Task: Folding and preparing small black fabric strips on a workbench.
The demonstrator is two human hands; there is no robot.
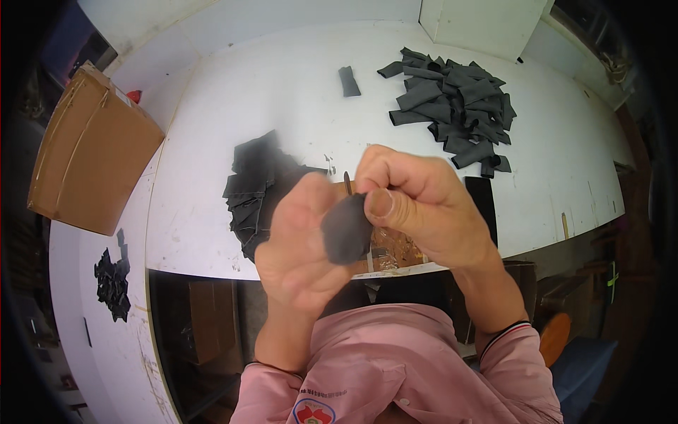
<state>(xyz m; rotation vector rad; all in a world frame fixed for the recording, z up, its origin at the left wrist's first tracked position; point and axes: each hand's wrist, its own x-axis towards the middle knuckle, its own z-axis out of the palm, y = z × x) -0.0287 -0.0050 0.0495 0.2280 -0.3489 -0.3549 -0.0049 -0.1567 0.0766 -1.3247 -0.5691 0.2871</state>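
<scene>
My right hand (427, 205) is closed, with thumb and fingertips pinching the top edge of a small dark grey fabric piece (346, 230). Close against the other side of that piece is my left hand (298, 240). It is smeared by motion and its fingers are partly hidden, so its grip is unclear. Just behind the fabric a dark pointed rod (347, 182) stands upright by a brown board (395, 247), which my hands partly cover. Left of my left hand lies a stack of flat black fabric pieces (251, 191), some with visible edge seams.
At the far right is a heap of dark grey fabric tubes (459, 102); one separate piece (349, 81) lies left of it. A black flat object (482, 212) sits beside my right hand. A cardboard box (95, 148) and a small black pile (112, 284) are at left.
</scene>
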